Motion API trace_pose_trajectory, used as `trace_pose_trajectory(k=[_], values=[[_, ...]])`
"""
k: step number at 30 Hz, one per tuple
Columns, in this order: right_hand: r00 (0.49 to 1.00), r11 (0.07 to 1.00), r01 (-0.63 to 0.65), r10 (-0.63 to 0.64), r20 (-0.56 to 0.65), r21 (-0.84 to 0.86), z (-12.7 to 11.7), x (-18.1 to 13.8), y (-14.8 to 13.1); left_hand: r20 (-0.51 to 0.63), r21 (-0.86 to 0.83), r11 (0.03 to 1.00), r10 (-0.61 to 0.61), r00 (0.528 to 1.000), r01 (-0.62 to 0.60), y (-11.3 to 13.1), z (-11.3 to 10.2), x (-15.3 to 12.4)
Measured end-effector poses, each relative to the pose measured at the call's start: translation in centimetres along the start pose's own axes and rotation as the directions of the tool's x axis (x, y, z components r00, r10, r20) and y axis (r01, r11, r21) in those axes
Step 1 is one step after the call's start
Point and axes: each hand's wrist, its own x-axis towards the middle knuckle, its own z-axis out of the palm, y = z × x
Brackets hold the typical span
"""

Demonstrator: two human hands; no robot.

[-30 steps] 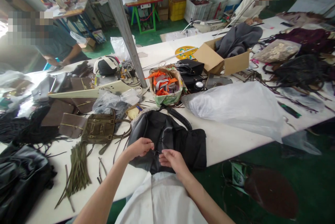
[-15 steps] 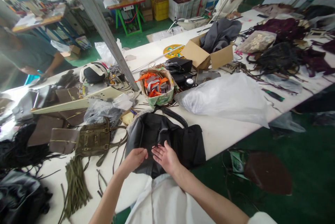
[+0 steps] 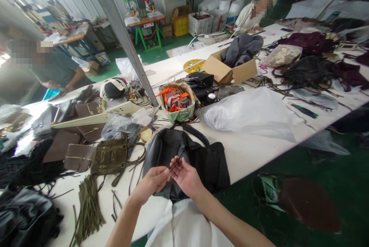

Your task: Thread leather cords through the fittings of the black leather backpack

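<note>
Bridging left hand (image 3: 152, 182), right hand (image 3: 186, 177): black cord (image 3: 176, 162)

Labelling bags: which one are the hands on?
The black bag at the table edge, under left hand and right hand; the olive bag lies untouched beside it.

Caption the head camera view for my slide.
Left hand and right hand pinch a thin black cord over a black leather bag.

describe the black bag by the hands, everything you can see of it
The black bag looks like soft matte leather, slumped and creased, lying flat at the near edge of the table. A padded curved handle arches off its far side. A thin black cord rises from its middle, pinched between the left hand and right hand, which cover its near edge.
</note>
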Motion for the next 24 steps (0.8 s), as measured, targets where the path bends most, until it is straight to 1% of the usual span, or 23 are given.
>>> trace_pose_trajectory(k=[2,4,8,10,12,13,15,17,18,19,21,23,24], values=[[0.999,0.999,0.025,-0.024,-0.027,0.021,0.7,-0.4,-0.2,0.013,0.001,1.0,0.017,1.0,-0.017,0.3,0.4,-1.1],[0.999,0.999,0.041,-0.041,-0.015,-0.026,1.9,-1.1,-1.1,0.0,-0.013,0.999,0.044,0.999,-0.044,0.7,1.1,-2.3],[0.991,0.971,0.089,-0.063,0.121,-0.222,5.6,-3.3,-4.4,-0.007,-0.072,0.99,0.119,0.993,-0.12,1.7,3.4,-4.4],[0.979,0.958,0.081,-0.025,0.202,-0.276,7.5,-4.1,-6.0,0.007,-0.118,0.984,0.135,0.991,-0.133,2.0,4.8,-4.9],[0.969,0.952,0.078,-0.002,0.247,-0.296,8.7,-4.4,-6.5,0.006,-0.169,0.978,0.127,0.992,-0.124,1.6,5.9,-4.8],[0.97,0.95,0.081,-0.005,0.242,-0.302,8.8,-4.3,-6.3,-0.005,-0.188,0.976,0.112,0.994,-0.111,1.2,6.3,-4.7],[0.984,0.944,0.075,-0.017,0.179,-0.322,7.9,-3.7,-5.1,-0.042,-0.187,0.98,0.067,0.997,-0.074,0.0,6.4,-4.4],[0.995,0.947,0.049,-0.017,0.103,-0.317,6.0,-2.8,-3.2,-0.079,-0.167,0.986,0.01,0.997,-0.024,-1.4,6.0,-4.3],[0.996,0.953,0.035,-0.01,0.084,-0.302,4.8,-2.5,-2.4,-0.085,-0.178,0.984,-0.02,0.996,0.005,-2.0,5.6,-4.2],[0.997,0.957,0.031,-0.01,0.075,-0.287,3.7,-2.2,-1.6,-0.078,-0.209,0.978,-0.048,0.996,0.03,-2.5,5.2,-4.1],[0.997,0.961,0.024,-0.004,0.072,-0.275,1.8,-1.9,-0.7,-0.035,-0.335,0.94,-0.087,0.996,0.07,-3.2,4.5,-3.4],[0.995,0.955,0.011,0.018,0.094,-0.296,0.6,-1.9,-0.3,-0.011,-0.475,0.876,-0.097,0.995,0.08,-3.7,4.0,-2.0],[0.993,0.947,0.006,0.031,0.11,-0.32,0.3,-1.9,-0.2,-0.018,-0.522,0.849,-0.099,0.995,0.075,-3.9,3.9,-1.1]])
